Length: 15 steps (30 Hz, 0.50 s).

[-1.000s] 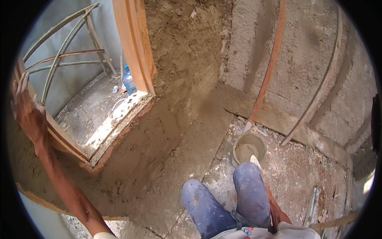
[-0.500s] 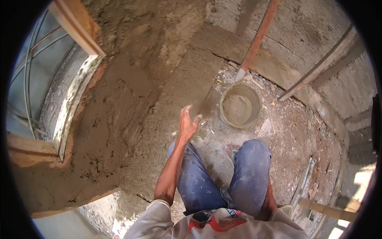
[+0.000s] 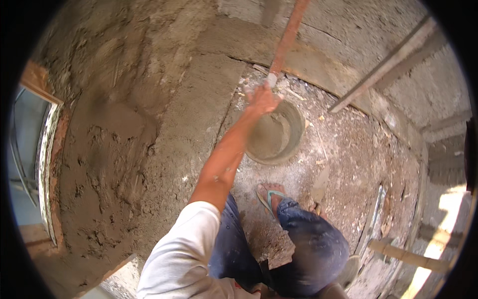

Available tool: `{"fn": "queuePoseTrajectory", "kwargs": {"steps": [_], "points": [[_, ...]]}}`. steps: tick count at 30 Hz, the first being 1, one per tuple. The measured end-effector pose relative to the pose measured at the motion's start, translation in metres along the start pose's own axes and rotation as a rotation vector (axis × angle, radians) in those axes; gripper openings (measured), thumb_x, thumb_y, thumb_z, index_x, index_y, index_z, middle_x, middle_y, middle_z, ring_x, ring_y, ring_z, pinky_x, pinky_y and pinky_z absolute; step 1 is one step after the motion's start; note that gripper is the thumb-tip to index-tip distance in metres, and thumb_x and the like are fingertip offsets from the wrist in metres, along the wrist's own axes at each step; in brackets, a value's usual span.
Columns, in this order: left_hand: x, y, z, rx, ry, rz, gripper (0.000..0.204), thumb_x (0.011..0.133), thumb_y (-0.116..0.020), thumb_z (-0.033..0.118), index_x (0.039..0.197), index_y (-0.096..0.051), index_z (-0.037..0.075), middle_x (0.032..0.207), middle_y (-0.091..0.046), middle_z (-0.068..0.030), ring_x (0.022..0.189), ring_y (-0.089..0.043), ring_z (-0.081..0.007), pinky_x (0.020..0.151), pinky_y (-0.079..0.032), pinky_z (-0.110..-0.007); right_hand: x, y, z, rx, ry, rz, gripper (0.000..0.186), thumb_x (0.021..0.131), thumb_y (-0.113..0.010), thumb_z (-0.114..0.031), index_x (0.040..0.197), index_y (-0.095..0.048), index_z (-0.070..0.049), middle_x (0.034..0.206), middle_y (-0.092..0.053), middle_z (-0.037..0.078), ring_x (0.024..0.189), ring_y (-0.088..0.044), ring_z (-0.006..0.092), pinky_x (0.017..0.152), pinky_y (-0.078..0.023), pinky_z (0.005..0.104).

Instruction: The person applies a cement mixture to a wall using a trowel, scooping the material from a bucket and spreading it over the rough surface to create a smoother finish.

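Note:
My left hand (image 3: 264, 101) reaches forward to the far rim of a round bucket (image 3: 301, 128), its fingers spread and slightly blurred. Whether they touch the rim, I cannot tell. Grey wet mortar (image 3: 269, 135) lies inside the bucket, partly behind my forearm. Low beside my right knee, my right hand (image 3: 322, 214) is mostly hidden by the trouser leg. It appears closed round the handle of a trowel, whose dull grey blade (image 3: 321, 182) points forward, close to the floor.
Wet, uneven mortar covers the wall (image 3: 107, 164) on the left, around a framed opening (image 3: 49, 169). A reddish post (image 3: 289, 37) stands behind the bucket, and a wooden prop (image 3: 381, 67) leans at right. Debris litters the floor (image 3: 348, 164). A bamboo pole (image 3: 408, 256) lies lower right.
My left hand has moved forward from near my knees to the bucket's far rim. My right hand and the trowel have come into sight beside the right knee. The view has shifted rightward.

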<state>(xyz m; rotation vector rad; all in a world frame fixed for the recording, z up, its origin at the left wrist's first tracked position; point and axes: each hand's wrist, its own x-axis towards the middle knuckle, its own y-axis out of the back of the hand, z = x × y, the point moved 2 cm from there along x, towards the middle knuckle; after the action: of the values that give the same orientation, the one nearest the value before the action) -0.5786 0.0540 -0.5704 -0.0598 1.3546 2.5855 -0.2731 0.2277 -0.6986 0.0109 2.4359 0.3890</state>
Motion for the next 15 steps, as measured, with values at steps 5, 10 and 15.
{"fn": "queuePoseTrajectory", "kwargs": {"steps": [5,10,15], "points": [[0.017,0.001,0.038,-0.061,-0.003,0.036,0.102,0.086,-0.072,0.060,0.151,-0.036,-0.009,0.152,-0.047,-0.0268,0.145,-0.043,-0.0392,0.121,-0.021,-0.065,0.025,-0.020,-0.006,-0.051,0.014,-0.055,0.022,0.095,-0.070,-0.017,0.111,-0.062,-0.005,0.076,-0.058,0.000,0.062,-0.053,0.0080,0.056,-0.045,0.0269],[-0.060,0.019,0.048,-0.265,-0.382,0.381,0.058,0.076,-0.085,0.051,0.097,-0.072,-0.001,0.095,-0.072,-0.0229,0.089,-0.070,-0.0392,0.084,-0.055,-0.045,0.032,-0.013,-0.006,-0.061,0.003,-0.108,0.022,0.095,-0.070,-0.017,0.111,-0.062,-0.005,0.076,-0.058,0.000,0.063,-0.053,0.0076,0.056,-0.044,0.0268],[-0.160,0.051,-0.013,-0.359,-0.476,0.289,0.044,0.076,-0.087,0.042,0.068,-0.069,0.003,0.052,-0.057,-0.0100,0.046,-0.053,-0.0287,0.055,-0.049,-0.041,0.029,-0.002,-0.014,-0.028,-0.030,-0.164,0.022,0.095,-0.070,-0.018,0.112,-0.062,-0.005,0.077,-0.058,0.000,0.063,-0.053,0.0072,0.056,-0.044,0.0266]]}}
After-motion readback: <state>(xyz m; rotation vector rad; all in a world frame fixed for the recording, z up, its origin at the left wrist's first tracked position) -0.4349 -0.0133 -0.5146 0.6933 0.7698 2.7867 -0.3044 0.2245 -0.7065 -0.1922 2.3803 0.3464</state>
